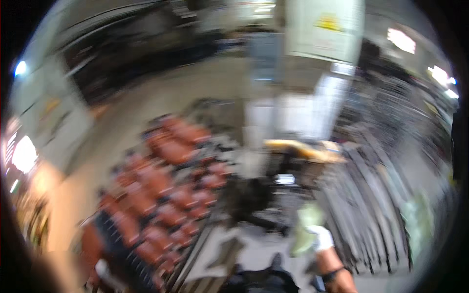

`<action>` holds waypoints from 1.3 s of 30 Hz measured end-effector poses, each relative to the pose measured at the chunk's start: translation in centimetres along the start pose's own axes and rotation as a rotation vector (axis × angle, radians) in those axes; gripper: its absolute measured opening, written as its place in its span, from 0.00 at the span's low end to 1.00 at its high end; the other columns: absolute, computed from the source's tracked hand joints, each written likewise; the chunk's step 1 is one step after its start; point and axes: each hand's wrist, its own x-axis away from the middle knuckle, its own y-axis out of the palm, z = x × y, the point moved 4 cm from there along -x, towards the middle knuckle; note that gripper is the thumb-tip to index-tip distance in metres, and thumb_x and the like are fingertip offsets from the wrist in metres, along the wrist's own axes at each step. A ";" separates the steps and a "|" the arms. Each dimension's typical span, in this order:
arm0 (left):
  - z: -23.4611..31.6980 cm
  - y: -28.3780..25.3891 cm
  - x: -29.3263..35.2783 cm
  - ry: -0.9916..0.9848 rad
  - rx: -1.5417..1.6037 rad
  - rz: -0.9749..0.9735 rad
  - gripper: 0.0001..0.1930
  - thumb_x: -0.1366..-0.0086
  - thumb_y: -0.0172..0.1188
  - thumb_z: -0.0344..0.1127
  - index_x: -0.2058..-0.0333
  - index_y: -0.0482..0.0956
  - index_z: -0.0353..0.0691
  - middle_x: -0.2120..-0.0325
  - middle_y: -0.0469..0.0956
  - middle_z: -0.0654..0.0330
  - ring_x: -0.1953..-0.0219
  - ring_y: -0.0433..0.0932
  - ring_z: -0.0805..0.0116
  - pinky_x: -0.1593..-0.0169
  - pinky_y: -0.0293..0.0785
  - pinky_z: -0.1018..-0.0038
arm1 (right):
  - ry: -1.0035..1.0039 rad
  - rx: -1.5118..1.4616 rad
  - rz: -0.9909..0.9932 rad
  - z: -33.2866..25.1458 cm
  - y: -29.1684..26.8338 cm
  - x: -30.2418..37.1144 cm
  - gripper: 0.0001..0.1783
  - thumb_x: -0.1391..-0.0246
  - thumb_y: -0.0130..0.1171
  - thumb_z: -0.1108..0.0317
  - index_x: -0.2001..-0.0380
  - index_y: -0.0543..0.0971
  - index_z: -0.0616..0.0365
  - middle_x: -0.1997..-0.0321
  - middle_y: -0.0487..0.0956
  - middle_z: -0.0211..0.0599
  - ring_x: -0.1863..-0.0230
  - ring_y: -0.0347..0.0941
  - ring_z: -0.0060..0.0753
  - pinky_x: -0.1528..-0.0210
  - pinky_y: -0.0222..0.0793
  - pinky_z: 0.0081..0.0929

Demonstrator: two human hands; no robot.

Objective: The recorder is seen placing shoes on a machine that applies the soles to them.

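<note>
My right hand (321, 239) is low and right of centre, in a white glove, with a dark band round the wrist. It is beside or against a pale yellow-green piece (307, 222), too blurred to name; whether I hold it does not show. The fingers are smeared by motion. I cannot make out my left hand. At the lower left a small white shape (104, 270) lies among reddish-brown parts and is too blurred to identify.
Many rounded reddish-brown parts (156, 180) with dark ends stand in rows on the left. Long grey bars (364, 205) lie side by side on the right, near a pale green sheet (419, 219). A white cabinet (317, 44) and a yellow curved object (298, 145) are ahead.
</note>
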 end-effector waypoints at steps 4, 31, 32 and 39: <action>-23.1 22.2 -3.3 -0.377 -0.040 -0.441 0.17 0.27 0.62 0.40 0.46 0.82 0.36 0.52 0.83 0.60 0.54 0.81 0.66 0.46 0.81 0.65 | 0.002 -0.345 -0.060 -3.8 0.5 -0.6 0.20 0.44 0.69 0.73 0.48 0.84 0.65 0.53 0.87 0.42 0.50 0.84 0.43 0.42 0.80 0.43; -33.8 26.7 6.8 -0.718 -0.117 -0.314 0.28 0.30 0.71 0.43 0.37 0.74 0.39 0.49 0.79 0.66 0.48 0.77 0.73 0.42 0.74 0.70 | -0.381 0.005 0.014 -16.7 5.8 1.2 0.42 0.49 0.76 0.72 0.31 0.69 0.63 0.40 0.80 0.40 0.43 0.77 0.32 0.38 0.75 0.31; -33.0 24.1 5.7 -0.572 -0.290 -0.376 0.29 0.30 0.72 0.43 0.36 0.72 0.40 0.47 0.78 0.66 0.47 0.75 0.74 0.42 0.74 0.70 | -0.456 0.169 0.056 -17.5 7.9 1.3 0.49 0.52 0.79 0.71 0.28 0.65 0.65 0.39 0.79 0.41 0.41 0.77 0.32 0.37 0.74 0.31; -20.8 19.4 5.2 -0.514 -0.377 -0.392 0.09 0.27 0.66 0.38 0.59 0.85 0.38 0.65 0.85 0.65 0.59 0.81 0.75 0.53 0.77 0.75 | -0.563 0.604 0.079 -19.8 16.0 0.6 0.65 0.56 0.83 0.67 0.22 0.52 0.74 0.34 0.77 0.45 0.39 0.76 0.30 0.36 0.74 0.29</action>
